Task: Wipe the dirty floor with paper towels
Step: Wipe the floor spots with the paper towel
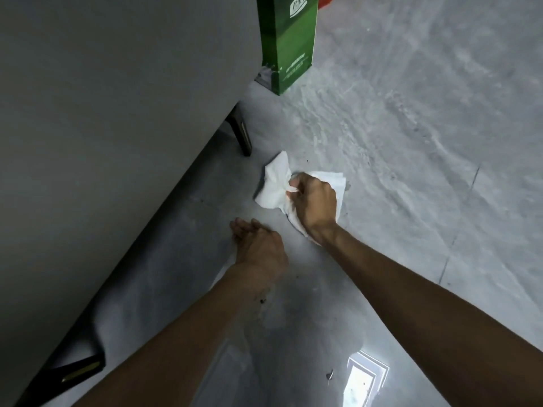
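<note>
- Gripping a crumpled wad of white paper towels (274,186), the right hand (313,201) has its fingers curled tight round the bunched middle, knuckles up, w/ the wad down on the floor (411,142).
- Towels sit on the floor just off the front corner of the grey furniture (117,113), near its dark leg (242,133). Loose ends fan out left of the fingers & show again past the wrist on the right.
- Left hand (258,245): nearer the camera, just beside the towels but apart from them. Fingers straight & close together, palm down, nothing in it. It's low at the floor; can't tell if it touches.
- Both forearms bare, coming in from the bottom edge.
- Floor is glossy grey w/ pale swirly smears across the far & right part.
- Dark specks (262,301) lie on the floor by the left forearm.
- Small dark scrap (329,375) lies just beside a bright rectangular light reflection (364,380) at the bottom.
- Grey furniture fills the left side; 2nd dark leg (79,374) at bottom left.
- Green carton (289,45) stands upright on the floor at the furniture's far corner; white print too small to read.
- Red object (324,1) behind the carton, mostly cut off by the top edge.
</note>
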{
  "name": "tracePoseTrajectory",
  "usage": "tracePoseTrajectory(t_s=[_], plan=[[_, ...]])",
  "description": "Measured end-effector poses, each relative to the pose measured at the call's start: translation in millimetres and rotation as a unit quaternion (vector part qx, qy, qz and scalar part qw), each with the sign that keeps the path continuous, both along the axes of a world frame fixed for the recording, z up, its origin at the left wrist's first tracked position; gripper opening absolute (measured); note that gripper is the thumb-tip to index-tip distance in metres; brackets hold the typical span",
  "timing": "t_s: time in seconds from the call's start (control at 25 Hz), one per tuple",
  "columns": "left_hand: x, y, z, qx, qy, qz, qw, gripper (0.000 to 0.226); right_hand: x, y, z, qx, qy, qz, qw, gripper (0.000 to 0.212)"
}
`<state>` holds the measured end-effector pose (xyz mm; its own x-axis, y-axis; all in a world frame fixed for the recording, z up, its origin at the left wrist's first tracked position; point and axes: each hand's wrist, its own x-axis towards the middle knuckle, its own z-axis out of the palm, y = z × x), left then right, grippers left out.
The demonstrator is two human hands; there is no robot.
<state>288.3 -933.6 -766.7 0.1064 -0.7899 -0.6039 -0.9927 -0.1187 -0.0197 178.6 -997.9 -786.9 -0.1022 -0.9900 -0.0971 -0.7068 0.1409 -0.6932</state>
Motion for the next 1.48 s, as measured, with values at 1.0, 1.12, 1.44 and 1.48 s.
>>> tracePoseTrajectory(t_s=[1.0, 1.12, 1.44, 1.48], plan=[[2.1, 2.3, 10.8, 0.005, -0.009, -0.032, 0.999, 0.078, -79.8, -40.6, 7.6, 0.049, 0.067, -0.155, 0.984, 0.016], [2.1, 3.2, 9.4, -0.001, -0.005, -0.037, 0.999, 0.076, -89.1, 10.2, 7.5, 0.065, 0.061, -0.157, 0.984, 0.014], [0.3, 2.0, 1.1, -0.004, -0.012, -0.038, 0.999, 0.082, -98.5, -55.3, 4.6, 0.069, 0.076, -0.188, 0.977, 0.02], [0.6, 0.4, -0.3, -0.002, -0.007, -0.035, 0.999, 0.08, -96.3, -55.2, 3.3, 0.065, 0.07, -0.182, 0.979, 0.02]])
